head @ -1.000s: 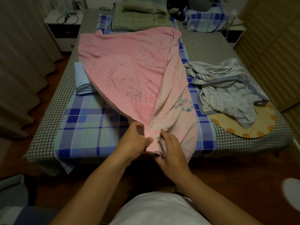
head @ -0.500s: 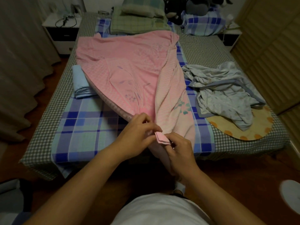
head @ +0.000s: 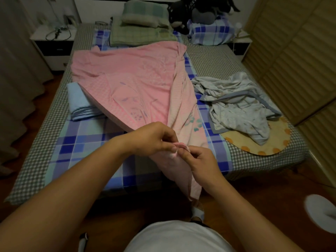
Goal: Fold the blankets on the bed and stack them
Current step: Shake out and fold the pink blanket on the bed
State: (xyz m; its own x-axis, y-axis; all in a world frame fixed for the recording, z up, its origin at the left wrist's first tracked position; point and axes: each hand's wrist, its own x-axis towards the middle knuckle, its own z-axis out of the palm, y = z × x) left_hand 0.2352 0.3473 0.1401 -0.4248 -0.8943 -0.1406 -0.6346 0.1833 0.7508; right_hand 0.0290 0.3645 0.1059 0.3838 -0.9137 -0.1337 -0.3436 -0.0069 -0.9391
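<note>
Now lifted higher off the near bed edge, left hand (head: pixel 154 139) and right hand (head: pixel 201 160) both pinching the gathered corner of pink blanket (head: pixel 131 84), spread far across bed (head: pixel 54 142); folded blue blanket (head: pixel 80 104) left, crumpled grey blanket (head: pixel 240 110) right

White nightstand (head: pixel 52 50) with cable, green pillow (head: pixel 143 14), dark plush toy (head: pixel 190 13), wooden wardrobe (head: pixel 294 51)
</note>
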